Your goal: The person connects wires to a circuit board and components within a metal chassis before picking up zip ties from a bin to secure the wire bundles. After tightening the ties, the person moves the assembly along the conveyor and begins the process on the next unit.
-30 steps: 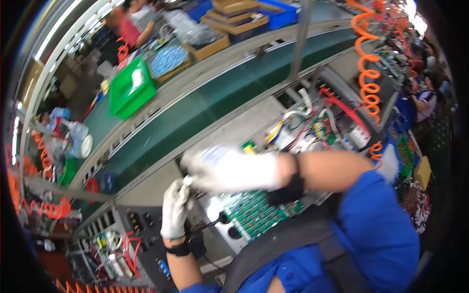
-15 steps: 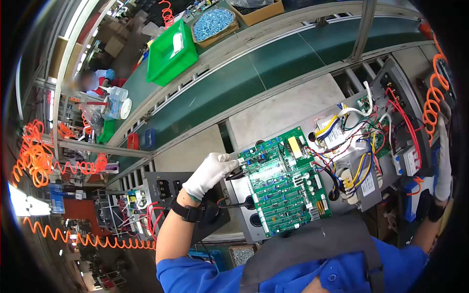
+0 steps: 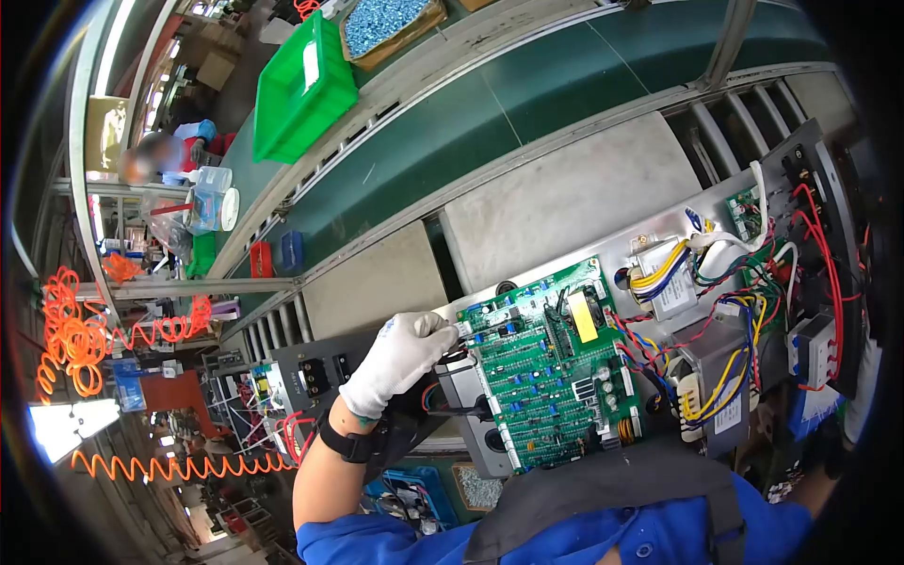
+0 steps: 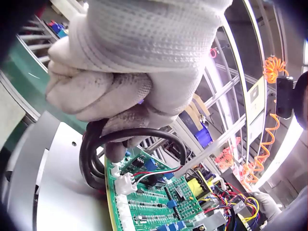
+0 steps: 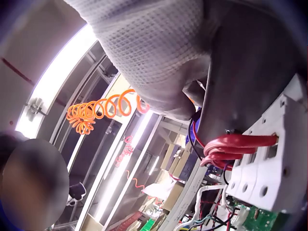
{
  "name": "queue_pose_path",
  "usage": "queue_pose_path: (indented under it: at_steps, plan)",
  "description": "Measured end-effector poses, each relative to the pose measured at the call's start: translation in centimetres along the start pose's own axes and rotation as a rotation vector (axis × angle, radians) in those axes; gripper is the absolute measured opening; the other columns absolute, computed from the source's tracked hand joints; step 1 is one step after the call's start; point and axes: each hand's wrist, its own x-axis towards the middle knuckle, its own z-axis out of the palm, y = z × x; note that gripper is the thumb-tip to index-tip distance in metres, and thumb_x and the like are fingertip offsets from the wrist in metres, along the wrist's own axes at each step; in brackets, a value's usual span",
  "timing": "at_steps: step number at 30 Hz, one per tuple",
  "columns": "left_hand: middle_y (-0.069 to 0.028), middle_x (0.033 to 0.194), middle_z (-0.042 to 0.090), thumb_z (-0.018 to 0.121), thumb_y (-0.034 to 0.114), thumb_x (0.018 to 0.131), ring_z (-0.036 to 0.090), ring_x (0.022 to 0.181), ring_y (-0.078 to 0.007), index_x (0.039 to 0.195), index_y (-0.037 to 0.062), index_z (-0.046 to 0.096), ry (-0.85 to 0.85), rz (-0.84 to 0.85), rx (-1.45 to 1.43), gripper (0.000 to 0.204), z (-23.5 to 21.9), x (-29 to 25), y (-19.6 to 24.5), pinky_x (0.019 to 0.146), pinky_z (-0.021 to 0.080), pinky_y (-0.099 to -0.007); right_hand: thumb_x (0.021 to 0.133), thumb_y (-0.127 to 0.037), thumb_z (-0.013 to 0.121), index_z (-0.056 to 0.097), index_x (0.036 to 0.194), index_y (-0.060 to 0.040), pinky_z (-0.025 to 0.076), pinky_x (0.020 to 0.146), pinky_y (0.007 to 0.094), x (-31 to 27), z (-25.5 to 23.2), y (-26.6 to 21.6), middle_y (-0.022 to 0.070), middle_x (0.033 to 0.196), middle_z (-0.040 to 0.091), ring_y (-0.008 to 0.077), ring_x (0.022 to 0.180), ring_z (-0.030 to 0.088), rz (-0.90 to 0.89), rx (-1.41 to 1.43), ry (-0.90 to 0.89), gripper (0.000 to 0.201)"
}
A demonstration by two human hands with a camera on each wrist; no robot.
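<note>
White knit gloves are covering both hands. The left hand (image 3: 400, 356) is curling its fingers tightly round a looped black cable (image 4: 96, 159), its grip closed on the loops at the near-left corner of the green circuit board (image 3: 551, 363). In the left wrist view the cable is hanging just below the knuckles, beside a small white connector (image 4: 124, 184) with thin red, white and black wires running from it across the board.

The board is lying flat on a grey metal chassis (image 3: 650, 247), which is sitting on the work surface alongside the green conveyor belt (image 3: 452, 160). To the right of the board, two transformers with yellow and blue leads (image 3: 702, 377) are standing in the chassis, with red wires running along its black end panel.

The right hand (image 5: 159, 53) is showing only at the far right edge of the head view, and very close up in its wrist view, next to a white breaker block (image 5: 269, 168) with red wires (image 5: 236, 144) entering it; how its grip is set cannot be told.

A green plastic bin (image 3: 301, 89) is resting beyond the belt.
</note>
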Motion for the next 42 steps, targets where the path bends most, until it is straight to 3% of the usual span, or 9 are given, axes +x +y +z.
queue_pose_path:
  at_steps: [8,15,19,24,26,28,34,38,42]
  plan:
    - [-0.0144,0.06,0.058,0.056,0.029,0.088,0.06,0.058,-0.0247,0.075,-0.0013,0.061,0.023,-0.065,0.337,0.033,0.2,0.4,1.1,0.06,0.046,-0.0383,0.099,-0.028,0.052,0.057,0.123,0.0046,0.043,0.092,0.0315,0.1,1.0,0.1,0.0126,0.117,0.06,0.0203,0.104,0.056,0.09,0.108,0.063,0.041]
    - [0.002,0.054,0.045,0.063,0.023,0.09,0.041,0.053,-0.006,0.072,-0.0033,0.059,0.066,-0.057,0.28,0.032,0.8,0.6,1.8,0.047,0.034,-0.0298,0.099,-0.028,0.052,0.056,0.124,0.0056,0.044,0.093,0.0311,-0.1,1.0,0.3,0.013,0.118,0.06,0.0204,0.103,0.058,0.062,0.275,0.027,0.042]
    - [-0.0202,0.06,0.057,0.059,0.029,0.087,0.062,0.064,-0.0378,0.071,0.0004,0.062,0.089,-0.044,0.491,0.033,1.1,0.8,2.0,0.065,0.048,-0.0446,0.099,-0.027,0.052,0.057,0.124,0.0061,0.044,0.094,0.0307,-0.4,0.5,0.9,0.013,0.118,0.061,0.0203,0.105,0.058,-0.013,0.192,0.05,0.041]
    - [-0.0013,0.053,0.052,0.063,0.021,0.089,0.048,0.049,-0.0079,0.076,-0.0037,0.066,0.108,0.079,0.357,0.028,0.9,1.8,-0.4,0.045,0.039,-0.0297,0.1,-0.026,0.051,0.058,0.123,0.0042,0.042,0.097,0.0317,-0.5,-0.8,1.3,0.012,0.119,0.062,0.0211,0.108,0.057,-0.238,0.036,-0.025,0.038]
    - [-0.0025,0.054,0.051,0.063,0.022,0.09,0.046,0.051,-0.009,0.077,-0.0045,0.064,0.056,0.069,0.283,0.03,0.7,0.5,1.1,0.047,0.039,-0.031,0.102,-0.025,0.047,0.048,0.137,-0.0008,0.038,0.105,0.0261,-0.1,-1.0,8.1,0.0133,0.135,0.053,0.0176,0.125,0.051,-0.043,1.116,-0.22,0.042]
    - [-0.0035,0.058,0.051,0.064,0.024,0.09,0.047,0.055,-0.0097,0.078,-0.0043,0.063,0.102,0.227,0.31,0.031,0.5,0.8,-1.1,0.051,0.039,-0.0317,0.101,-0.025,0.049,0.051,0.134,0.0001,0.04,0.1,0.0235,-0.6,-0.9,4.6,0.0119,0.129,0.057,0.0164,0.117,0.054,-0.069,0.484,-0.062,0.041]
    - [-0.0127,0.086,0.065,0.059,0.047,0.093,0.063,0.075,-0.0243,0.118,0.0021,0.057,0.999,0.341,-0.115,0.051,5.0,2.4,-22.8,0.066,0.051,-0.0348,0.099,-0.027,0.054,0.057,0.123,0.0036,0.043,0.091,0.0266,1.1,0.3,6.8,0.0097,0.111,0.062,0.013,0.099,0.057,-0.228,0.102,0.109,0.039]
    - [-0.0274,0.136,0.045,0.056,0.071,0.083,0.057,0.108,-0.0363,0.137,0.0019,0.042,0.356,-0.259,-1.193,0.089,12.2,-3.0,-21.6,0.091,0.048,-0.0476,0.099,-0.023,0.054,0.059,0.119,0.0036,0.044,0.086,0.0249,1.1,0.0,5.9,0.0062,0.104,0.064,0.011,0.095,0.056,-0.216,0.053,0.138,0.033]
    - [-0.0176,0.122,0.06,0.066,0.025,0.087,0.063,0.103,-0.03,0.13,0.0002,0.05,0.193,0.344,-1.546,0.052,15.0,3.9,-26.6,0.091,0.05,-0.04,0.099,-0.022,0.053,0.06,0.119,0.0022,0.045,0.085,0.0256,0.0,-1.2,5.2,0.0068,0.109,0.065,0.0128,0.097,0.058,-0.363,0.078,0.338,0.032]
